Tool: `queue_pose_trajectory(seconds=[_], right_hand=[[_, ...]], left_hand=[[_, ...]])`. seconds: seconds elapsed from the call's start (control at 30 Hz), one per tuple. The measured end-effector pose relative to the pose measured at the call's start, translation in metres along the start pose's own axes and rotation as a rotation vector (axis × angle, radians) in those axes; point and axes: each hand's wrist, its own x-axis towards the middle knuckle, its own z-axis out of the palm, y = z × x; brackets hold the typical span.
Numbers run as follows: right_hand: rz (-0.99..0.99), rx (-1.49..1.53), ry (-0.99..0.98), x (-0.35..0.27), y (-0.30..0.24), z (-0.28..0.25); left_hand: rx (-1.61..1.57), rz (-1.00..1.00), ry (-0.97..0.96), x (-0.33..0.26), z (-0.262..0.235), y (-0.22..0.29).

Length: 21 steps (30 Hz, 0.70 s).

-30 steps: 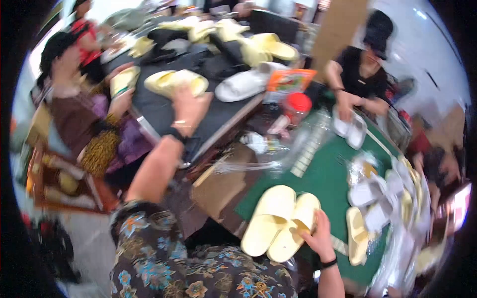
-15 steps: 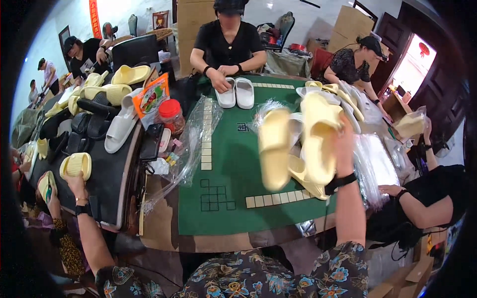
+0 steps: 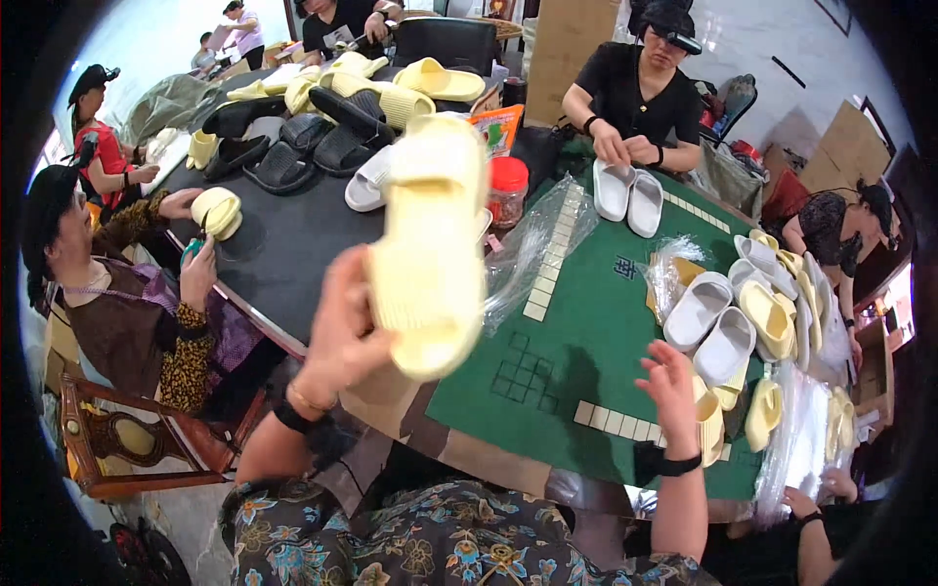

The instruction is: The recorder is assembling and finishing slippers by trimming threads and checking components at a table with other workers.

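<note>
My left hand is raised over the near edge of the tables, its fingers closed round the side of a pale yellow slipper, which is slightly blurred. Nothing is in my right hand, held with fingers apart above the green mat. Close to that hand lie a pair of light grey slippers and a yellow slipper, partly hidden by the hand. Another yellow slipper rests farther right.
Black slippers and yellow ones pile up on the dark table at left. A red-lidded jar stands near clear plastic bags. Across the mat, a person handles white slippers. At left, another person holds a yellow slipper.
The view has swung left. My left hand has lifted the yellow slipper off the dark table. My right hand has let go of the yellow slipper it held.
</note>
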Motion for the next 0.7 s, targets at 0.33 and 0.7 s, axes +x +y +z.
queue_pose_trajectory(seconds=[0.33, 0.7], right_hand=[[0.310, 0.780, 0.084, -0.001, 0.039, 0.065], [0.195, 0.820, 0.347, -0.019, 0.062, 0.024]], left_hand=[[0.072, -0.285, -0.757, -0.047, 0.078, -0.068], [-0.019, -0.600, -0.367, -0.080, 0.070, -0.109]])
